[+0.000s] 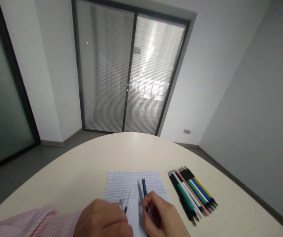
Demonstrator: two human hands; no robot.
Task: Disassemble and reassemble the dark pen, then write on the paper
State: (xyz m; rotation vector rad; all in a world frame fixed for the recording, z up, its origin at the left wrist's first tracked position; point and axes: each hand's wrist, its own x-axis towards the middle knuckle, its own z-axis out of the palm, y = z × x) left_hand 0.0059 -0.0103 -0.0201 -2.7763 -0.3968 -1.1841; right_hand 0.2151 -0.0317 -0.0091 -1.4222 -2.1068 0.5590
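A sheet of paper with rows of handwriting lies on the table below both hands. My right hand pinches a dark pen between thumb and fingers over the sheet. My left hand is closed at the sheet's lower left, its fingertips hidden from view. Beside its knuckles a thin white and black pen piece points up over the paper, with a small clear and dark part near it. Whether the left fingers hold these pieces cannot be seen.
Several pens in black, green, white, pink, blue and yellow lie side by side, right of the paper. The round cream table curves away toward a glass door with blinds. A striped sleeve rests at the lower left.
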